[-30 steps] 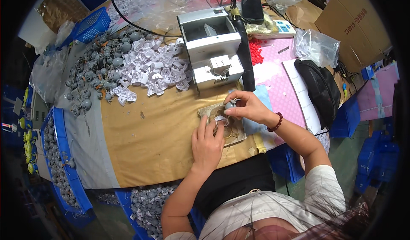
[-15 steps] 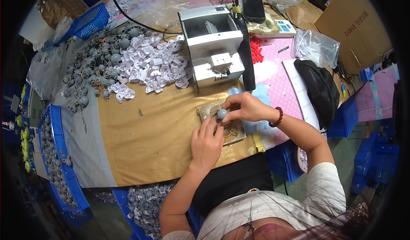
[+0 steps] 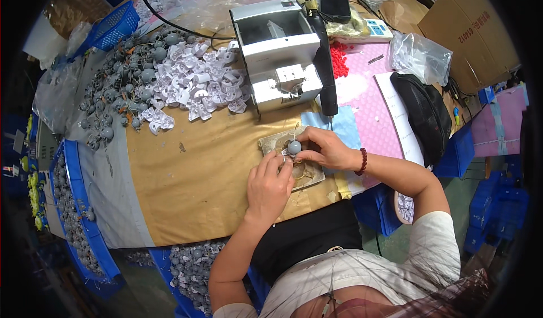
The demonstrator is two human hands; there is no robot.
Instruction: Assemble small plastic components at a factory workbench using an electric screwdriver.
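Head view, seen from above: a workbench (image 3: 186,188) covered in brown paper is shown, with the person's 2 forearms entering from the lower edge. A small grey ball-shaped part (image 3: 294,146) is pinched between the fingertips of the right hand (image 3: 328,151), which is closed around it from the right. A dark bead bracelet (image 3: 362,161) is worn on the right wrist. The left hand (image 3: 268,185) is curled just below the ball, its fingertips closed on a tiny white piece (image 3: 284,154) that touches the ball's lower left side. Both hands are held over a worn tan work pad (image 3: 271,144), which lies flat near the bench's front edge.

Behind the pad, a white box-shaped machine (image 3: 277,52) with an open top is placed, and a black tool handle (image 3: 327,69) is leaned against its right side. To the left of the machine, a heap of white plastic clips (image 3: 192,86) is spread, and further left a heap of grey ball parts (image 3: 107,103) with wires is piled. A blue basket (image 3: 116,27) is seen at the upper left. To the right, a pink mat (image 3: 370,109), a small pile of red pieces (image 3: 338,61), a clear plastic bag (image 3: 421,58) and a black bag (image 3: 424,114) are laid. A blue tray (image 3: 76,216) of more grey parts is set along the left edge.
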